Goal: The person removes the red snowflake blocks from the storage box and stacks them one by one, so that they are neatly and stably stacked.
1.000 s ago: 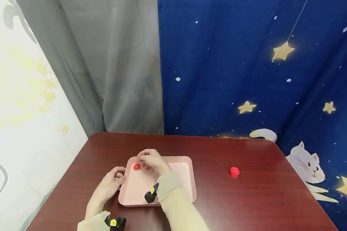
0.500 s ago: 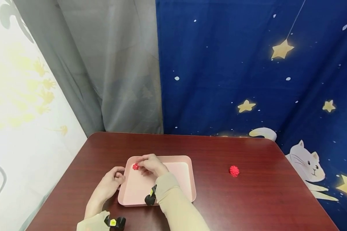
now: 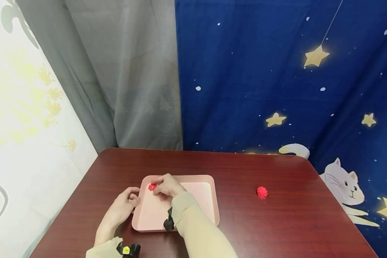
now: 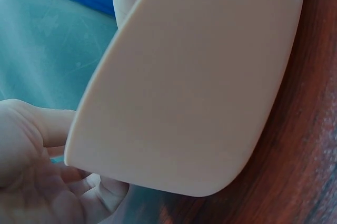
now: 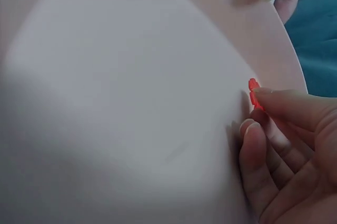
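A shallow pink tray (image 3: 200,193) lies on the table in the head view. Near its back left corner sits a small red flower-shaped plastic disc (image 3: 152,187), with my right hand (image 3: 170,186) reaching over the tray to it. From the right wrist, the disc (image 5: 253,88) shows edge-on, pinched between my thumb and fingers just above the tray floor. My left hand (image 3: 125,205) holds the tray's left rim, a fingertip inside the wall and other fingers outside. The tray wall (image 4: 184,92) hides part of that hand in the left wrist view.
A red cluster of similar scalloped pieces (image 3: 262,192) rests on the dark red-brown table (image 3: 238,222), right of the tray. Grey and blue curtains (image 3: 238,82) hang behind the table's far edge, and a pale patterned cloth (image 3: 35,143) hangs at left.
My right hand has come down and slightly left onto the red disc, its fingers closing on it. The left hand stays at the tray rim.
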The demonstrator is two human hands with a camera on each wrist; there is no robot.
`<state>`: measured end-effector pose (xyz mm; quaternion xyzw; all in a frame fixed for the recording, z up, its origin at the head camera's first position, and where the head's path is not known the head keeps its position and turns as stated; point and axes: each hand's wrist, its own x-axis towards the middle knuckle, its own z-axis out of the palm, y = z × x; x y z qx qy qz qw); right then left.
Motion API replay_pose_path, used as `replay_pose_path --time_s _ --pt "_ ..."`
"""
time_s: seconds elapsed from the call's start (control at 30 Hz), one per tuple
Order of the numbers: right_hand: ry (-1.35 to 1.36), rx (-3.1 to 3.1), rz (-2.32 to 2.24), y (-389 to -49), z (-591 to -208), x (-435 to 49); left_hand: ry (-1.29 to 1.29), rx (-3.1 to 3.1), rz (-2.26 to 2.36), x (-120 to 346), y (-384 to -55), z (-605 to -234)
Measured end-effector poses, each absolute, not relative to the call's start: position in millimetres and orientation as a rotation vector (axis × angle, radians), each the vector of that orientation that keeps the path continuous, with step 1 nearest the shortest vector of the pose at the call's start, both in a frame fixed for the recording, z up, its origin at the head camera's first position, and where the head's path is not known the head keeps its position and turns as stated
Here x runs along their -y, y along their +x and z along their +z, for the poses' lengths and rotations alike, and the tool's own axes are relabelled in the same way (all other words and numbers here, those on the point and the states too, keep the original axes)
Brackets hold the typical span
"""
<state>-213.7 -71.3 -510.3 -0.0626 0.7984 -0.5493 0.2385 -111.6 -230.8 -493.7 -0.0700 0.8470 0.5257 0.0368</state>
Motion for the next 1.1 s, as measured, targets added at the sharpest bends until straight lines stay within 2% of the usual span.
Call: replay_pose_path --time_s 0.53,1.1 --pt "-0.383 -2.311 -1.236 -216.8 -509.5 66.8 -0.208 -2.574 1.646 229.2 -109.9 -494.4" --pt "-0.559 -2.327 -1.167 -218.4 -511.2 67.6 -0.194 -2.589 1.643 232.5 -112.6 -498.3"
